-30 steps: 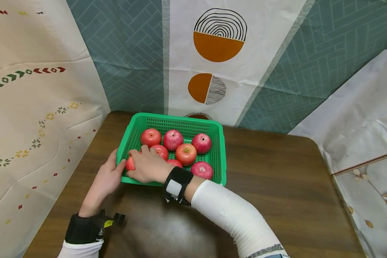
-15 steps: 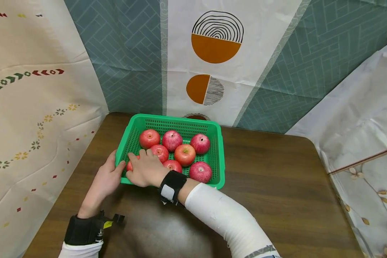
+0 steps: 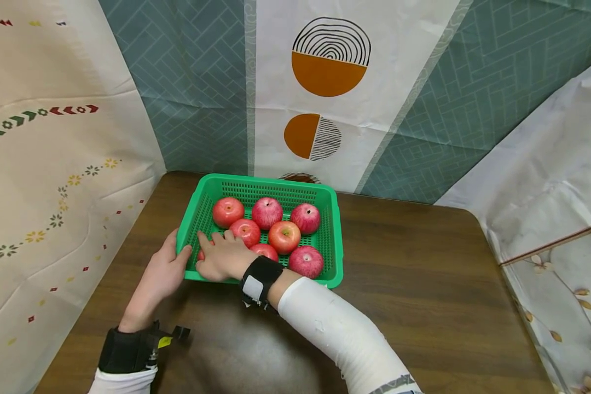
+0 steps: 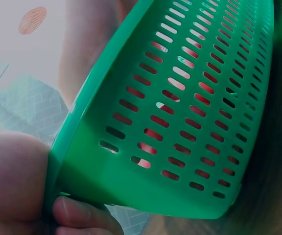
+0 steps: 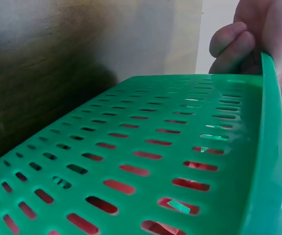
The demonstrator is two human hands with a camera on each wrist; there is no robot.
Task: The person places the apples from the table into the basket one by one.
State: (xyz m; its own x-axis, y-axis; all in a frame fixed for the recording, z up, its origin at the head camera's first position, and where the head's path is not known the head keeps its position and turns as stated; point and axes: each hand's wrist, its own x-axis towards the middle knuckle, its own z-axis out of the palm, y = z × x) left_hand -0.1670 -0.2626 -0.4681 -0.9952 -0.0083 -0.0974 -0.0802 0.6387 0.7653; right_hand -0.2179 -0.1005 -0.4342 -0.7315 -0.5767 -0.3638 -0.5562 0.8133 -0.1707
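A green plastic basket (image 3: 339, 235) stands on the table, holding several red apples. My left hand (image 3: 166, 269) grips its left rim near the front corner; in the left wrist view the thumb (image 4: 11, 176) and fingers (image 4: 84, 215) lie on opposite sides of the rim. Inside the same corner, my right hand (image 3: 224, 257) covers a red apple (image 3: 201, 255), its fingers bent over the fruit. Most of that apple is hidden. Other apples, such as a striped pink one (image 3: 267, 213) and a yellowish-red one (image 3: 284, 237), lie beside the right hand.
The brown wooden table (image 3: 413, 284) extends right of the basket. Patterned cloths hang behind it, a teal and white one (image 3: 197, 82) at the back and a cream one (image 3: 69, 180) on the left. The basket's slotted wall (image 5: 146, 147) fills the right wrist view.
My right hand shifts slightly within the front left corner, staying over the apple. A pink apple at the back and its neighbours have moved a little to the right. The left hand holds still.
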